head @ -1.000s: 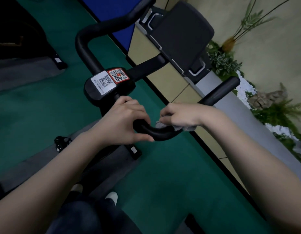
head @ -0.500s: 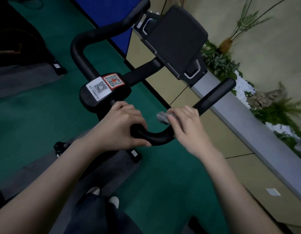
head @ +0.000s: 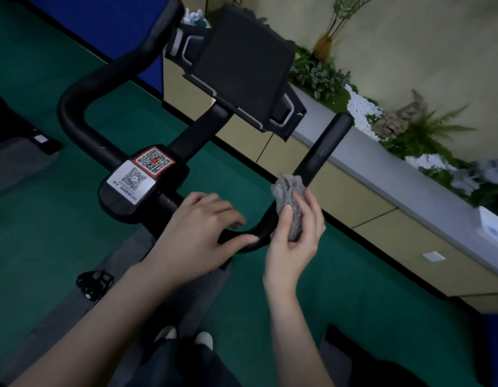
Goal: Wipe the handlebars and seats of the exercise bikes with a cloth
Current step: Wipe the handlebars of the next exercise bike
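Observation:
A black curved handlebar of an exercise bike fills the middle of the view, with a centre block carrying two QR stickers. My left hand rests over the lower bend of the bar, thumb under it, fingers loosely spread. My right hand holds a crumpled grey cloth against the rising right arm of the bar, thumb and fingers wrapped round the cloth. A black console tray sits above the bar. No seat is in view.
Green carpet lies below. A grey-topped beige low wall with plants and white pebbles runs along the right. A bike pedal and my shoes are below. A blue panel stands at the top.
My right hand has turned and slid with the cloth from the lower bend up onto the right arm of the bar. My left hand's fingers have loosened on the bend.

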Action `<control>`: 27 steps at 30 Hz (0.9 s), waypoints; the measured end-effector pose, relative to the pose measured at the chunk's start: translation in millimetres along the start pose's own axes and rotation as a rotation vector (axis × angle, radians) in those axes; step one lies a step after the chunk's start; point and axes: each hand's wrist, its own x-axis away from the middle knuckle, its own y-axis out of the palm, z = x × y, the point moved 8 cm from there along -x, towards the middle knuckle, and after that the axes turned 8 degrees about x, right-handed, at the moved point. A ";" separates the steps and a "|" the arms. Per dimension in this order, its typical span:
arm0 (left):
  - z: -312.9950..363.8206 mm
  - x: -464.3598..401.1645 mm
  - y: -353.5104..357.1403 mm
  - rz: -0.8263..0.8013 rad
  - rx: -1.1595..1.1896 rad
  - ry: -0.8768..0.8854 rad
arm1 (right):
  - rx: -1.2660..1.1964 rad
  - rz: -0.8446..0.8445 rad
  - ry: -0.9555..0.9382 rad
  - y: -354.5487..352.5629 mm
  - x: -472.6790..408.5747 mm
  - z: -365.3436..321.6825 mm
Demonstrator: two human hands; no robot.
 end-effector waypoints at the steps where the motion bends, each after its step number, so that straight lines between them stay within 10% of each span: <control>1: 0.2 0.3 -0.2 -0.001 -0.002 0.013 | -0.015 0.026 0.042 -1.1 -1.2 0.9; 27: 26.3 -8.2 15.2 0.024 -0.086 0.038 | -0.782 -0.079 0.902 30.4 14.4 54.4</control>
